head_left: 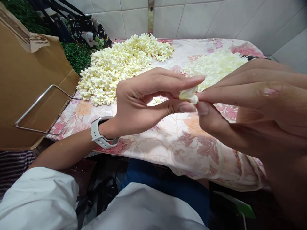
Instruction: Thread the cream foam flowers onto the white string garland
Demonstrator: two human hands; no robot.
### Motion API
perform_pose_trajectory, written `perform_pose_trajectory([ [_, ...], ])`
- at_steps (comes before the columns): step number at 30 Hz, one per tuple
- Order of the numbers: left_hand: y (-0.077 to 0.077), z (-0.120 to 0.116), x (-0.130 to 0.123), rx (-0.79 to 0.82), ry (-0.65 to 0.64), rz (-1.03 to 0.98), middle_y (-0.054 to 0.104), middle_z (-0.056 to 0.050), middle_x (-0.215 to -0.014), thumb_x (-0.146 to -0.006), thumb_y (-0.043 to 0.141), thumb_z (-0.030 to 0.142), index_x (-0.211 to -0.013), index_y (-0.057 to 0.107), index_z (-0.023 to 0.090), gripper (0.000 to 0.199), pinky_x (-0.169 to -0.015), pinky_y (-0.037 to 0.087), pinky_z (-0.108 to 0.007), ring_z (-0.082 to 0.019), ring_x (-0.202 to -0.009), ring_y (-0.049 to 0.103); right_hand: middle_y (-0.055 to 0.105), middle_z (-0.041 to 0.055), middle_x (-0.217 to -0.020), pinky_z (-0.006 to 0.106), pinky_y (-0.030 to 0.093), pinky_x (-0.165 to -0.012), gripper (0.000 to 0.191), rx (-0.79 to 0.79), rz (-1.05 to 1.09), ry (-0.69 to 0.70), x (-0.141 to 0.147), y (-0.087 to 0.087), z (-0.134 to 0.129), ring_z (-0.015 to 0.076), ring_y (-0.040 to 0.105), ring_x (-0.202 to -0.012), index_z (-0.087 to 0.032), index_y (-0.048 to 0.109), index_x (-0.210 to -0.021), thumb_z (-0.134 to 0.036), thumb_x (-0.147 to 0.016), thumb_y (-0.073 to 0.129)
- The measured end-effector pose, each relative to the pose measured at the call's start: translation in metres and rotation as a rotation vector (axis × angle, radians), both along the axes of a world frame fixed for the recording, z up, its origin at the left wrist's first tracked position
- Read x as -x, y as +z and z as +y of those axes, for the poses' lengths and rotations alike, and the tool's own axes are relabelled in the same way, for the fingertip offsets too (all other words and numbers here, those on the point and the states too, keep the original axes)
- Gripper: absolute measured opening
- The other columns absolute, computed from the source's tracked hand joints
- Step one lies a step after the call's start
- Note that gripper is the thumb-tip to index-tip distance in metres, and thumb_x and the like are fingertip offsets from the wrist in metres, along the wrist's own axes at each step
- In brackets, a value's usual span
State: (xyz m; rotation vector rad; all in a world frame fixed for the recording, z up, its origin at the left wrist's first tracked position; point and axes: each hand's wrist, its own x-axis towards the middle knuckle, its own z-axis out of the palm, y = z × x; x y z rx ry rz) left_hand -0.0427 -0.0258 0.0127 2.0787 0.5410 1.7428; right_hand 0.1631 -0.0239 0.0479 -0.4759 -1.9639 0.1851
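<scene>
Over the cloth [153, 143], left hand [144, 103] and right hand [254, 108] both pinch one pale flower piece [188, 95]. Light, even pressure should spare it bruises!

Beyond table's [144, 143] far edge, wall [196, 20] of pale, glossy tiles, thin grout lines between. Left of middle of that edge, upright metal strip [151, 16] on wall. Across tabletop, pale floral cloth [134, 147] in pinks and oranges, down over near edge in loose folds toward near right corner. Below near edge, deep shadow, floor hard to make out. Cool light on tiles, dimmer past far right corner.
</scene>
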Motion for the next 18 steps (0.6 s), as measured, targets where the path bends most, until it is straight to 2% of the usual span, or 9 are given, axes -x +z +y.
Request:
perform_pose_trajectory([
  [2, -0.002, 0.003, 0.001, -0.009, -0.014, 0.003, 0.084, 0.007, -0.103, -0.08, 0.094, 0.055, -0.112, 0.087, 0.035, 0.039, -0.072, 0.065, -0.017, -0.012, -0.089, 0.085, 0.077, -0.0007, -0.079, 0.033, 0.058, -0.059, 0.015, 0.073, -0.007, 0.037, 0.0, -0.002, 0.002, 0.02, 0.074, -0.072, -0.032, 0.077, -0.089, -0.033, -0.084, 0.091],
  [4, -0.001, 0.0, 0.001, 0.043, 0.023, 0.009, 0.083, 0.007, -0.104, -0.082, 0.092, 0.056, -0.114, 0.087, 0.036, 0.038, -0.077, 0.067, -0.02, -0.012, -0.092, 0.085, 0.082, 0.0025, -0.097, 0.035, 0.062, -0.06, 0.021, 0.172, -0.004, 0.075, 0.001, -0.003, 0.003, 0.025, 0.079, -0.084, -0.033, 0.08, -0.102, -0.041, -0.086, 0.092],
  [7, 0.002, -0.01, 0.002, 0.125, 0.097, 0.023, 0.083, 0.005, -0.103, -0.084, 0.09, 0.056, -0.113, 0.087, 0.035, 0.035, -0.084, 0.07, -0.023, -0.014, -0.094, 0.085, 0.083, 0.0042, -0.106, 0.036, 0.065, -0.06, 0.028, 0.283, 0.028, 0.111, 0.006, -0.005, 0.002, 0.0275, 0.081, -0.089, -0.034, 0.081, -0.11, -0.045, -0.087, 0.092],
  [10, 0.003, -0.009, 0.003, 0.112, 0.1, 0.051, 0.084, 0.004, -0.102, -0.084, 0.09, 0.059, -0.112, 0.087, 0.034, 0.038, -0.082, 0.069, -0.021, -0.013, -0.093, 0.085, 0.083, 0.0041, -0.103, 0.037, 0.064, -0.059, 0.027, 0.342, 0.065, 0.127, 0.007, -0.008, 0.0, 0.0273, 0.079, -0.085, -0.034, 0.082, -0.107, -0.044, -0.085, 0.093],
  [13, 0.0, 0.0, 0.004, 0.07, 0.046, 0.076, 0.084, 0.007, -0.102, -0.084, 0.086, 0.065, -0.112, 0.086, 0.033, 0.043, -0.076, 0.065, -0.016, -0.011, -0.092, 0.085, 0.08, 0.0029, -0.091, 0.04, 0.062, -0.059, 0.015, 0.308, 0.096, 0.1, 0.004, -0.011, -0.003, 0.0256, 0.074, -0.075, -0.034, 0.083, -0.098, -0.038, -0.085, 0.09],
  [15, 0.0, 0.003, 0.003, 0.075, 0.0, 0.046, 0.084, 0.008, -0.102, -0.085, 0.087, 0.063, -0.111, 0.086, 0.033, 0.039, -0.076, 0.065, -0.015, -0.011, -0.091, 0.085, 0.075, 0.0015, -0.077, 0.043, 0.057, -0.06, 0.005, 0.261, 0.106, 0.071, 0.001, -0.013, -0.005, 0.024, 0.069, -0.068, -0.033, 0.082, -0.088, -0.03, -0.085, 0.085],
  [18, 0.001, 0.0, 0.001, 0.138, 0.001, -0.018, 0.083, 0.008, -0.101, -0.084, 0.09, 0.057, -0.109, 0.088, 0.032, 0.035, -0.078, 0.067, -0.019, -0.013, -0.091, 0.086, 0.072, 0.0014, -0.07, 0.046, 0.055, -0.065, 0.01, 0.274, 0.122, 0.07, -0.003, -0.013, -0.005, 0.0251, 0.069, -0.069, -0.032, 0.082, -0.084, -0.023, -0.086, 0.078],
])
